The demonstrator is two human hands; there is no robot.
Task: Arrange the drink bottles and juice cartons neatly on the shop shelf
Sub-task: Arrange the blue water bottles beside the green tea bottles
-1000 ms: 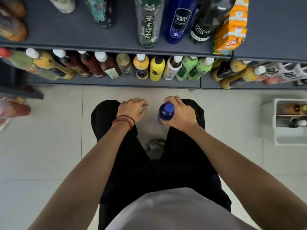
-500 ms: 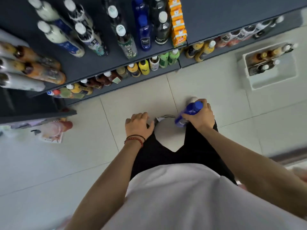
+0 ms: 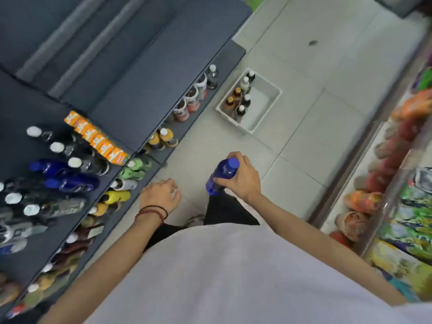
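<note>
My right hand (image 3: pixel 243 177) grips a blue bottle (image 3: pixel 221 175) with a blue cap near its neck, holding it over the tiled floor in front of my legs. My left hand (image 3: pixel 161 195) hangs beside it with loosely curled fingers and holds nothing; a red and black bracelet circles its wrist. To the left stands the dark grey shop shelf (image 3: pixel 145 73). It carries blue and dark bottles (image 3: pixel 67 181), a row of orange juice cartons (image 3: pixel 98 139), and green, yellow and brown bottles (image 3: pixel 131 174) on the lower level.
A white crate (image 3: pixel 261 108) holding several bottles sits on the floor beside the shelf's far end. Along the right edge runs a rack of colourful snack packets (image 3: pixel 385 206). The upper right part of the shelf board is bare.
The view has swung right and risen, so the shelf now runs diagonally on the left. My right hand still holds the blue bottle. My left hand has come off my knee.
</note>
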